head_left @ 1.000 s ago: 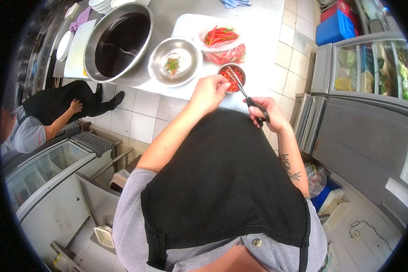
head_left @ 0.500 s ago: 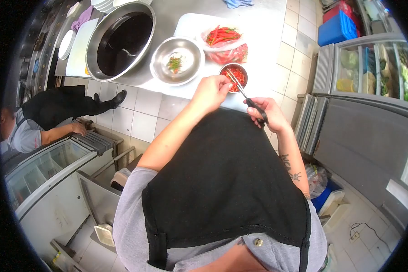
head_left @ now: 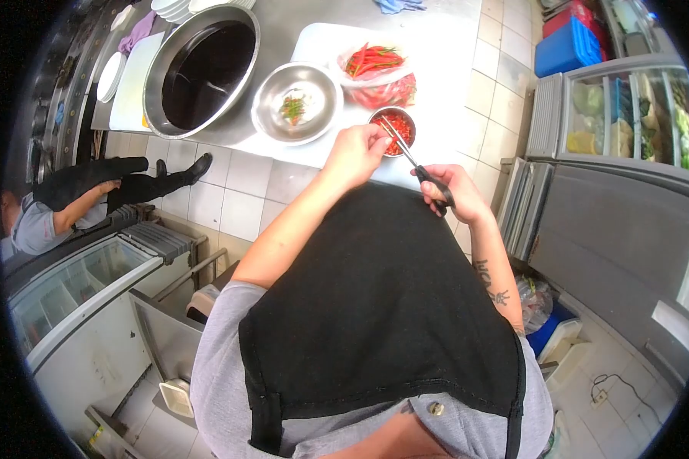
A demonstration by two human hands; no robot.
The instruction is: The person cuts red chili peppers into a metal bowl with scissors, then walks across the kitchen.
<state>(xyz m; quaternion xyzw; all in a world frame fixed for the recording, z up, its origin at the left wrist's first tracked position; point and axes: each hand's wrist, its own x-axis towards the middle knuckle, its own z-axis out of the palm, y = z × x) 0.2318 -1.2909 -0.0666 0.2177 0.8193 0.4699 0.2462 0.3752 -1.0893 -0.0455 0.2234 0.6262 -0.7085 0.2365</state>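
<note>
My right hand [head_left: 452,190] is closed round the black handles of a pair of scissors [head_left: 404,149]. The metal blades point up and left over a small steel bowl [head_left: 414,138] filled with cut red chilies [head_left: 400,125]. At the bowl's left rim, beside the blades, the fingers of my left hand [head_left: 356,157] are pinched together; what they hold is hidden. Just behind the bowl lies a plastic bag [head_left: 386,90] with whole red chilies [head_left: 375,60] on top. A wider steel bowl [head_left: 266,115] to the left contains green-and-red scraps.
A large steel basin [head_left: 151,96] of dark liquid stands left on the steel table [head_left: 444,19]. The bag rests on a white cutting board [head_left: 314,38]. A co-worker [head_left: 69,203] is at the left, near a glass-topped freezer [head_left: 92,283]. A glass-fronted fridge [head_left: 628,115] stands right.
The co-worker's arm has lifted from the freezer top and bent toward their dark apron. My hands, the scissors and the bowls stay nearly in place.
</note>
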